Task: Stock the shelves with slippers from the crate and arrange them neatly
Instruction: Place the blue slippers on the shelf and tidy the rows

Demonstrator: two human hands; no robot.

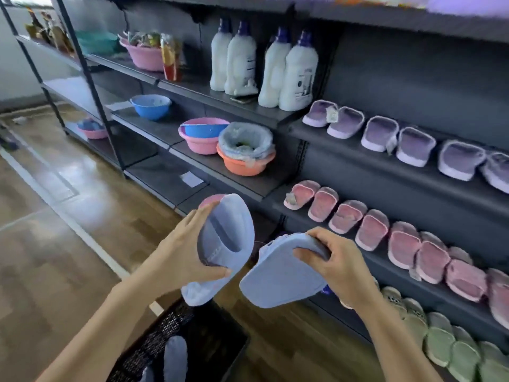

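Crate point(170, 323) below, left grip point(181, 252) clasps the tilted blue slipper point(228, 230), right grip point(341, 263) clasps the sole-up blue slipper point(278, 277).

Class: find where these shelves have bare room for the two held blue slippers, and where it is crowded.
Bare: the dark shelf board around the white paper label, lower left of the orange plastic basin; the stretch between the blue plastic bowl and the pink plastic basin. Crowded: the purple slipper row, pink slipper row and green slipper row, packed tight.
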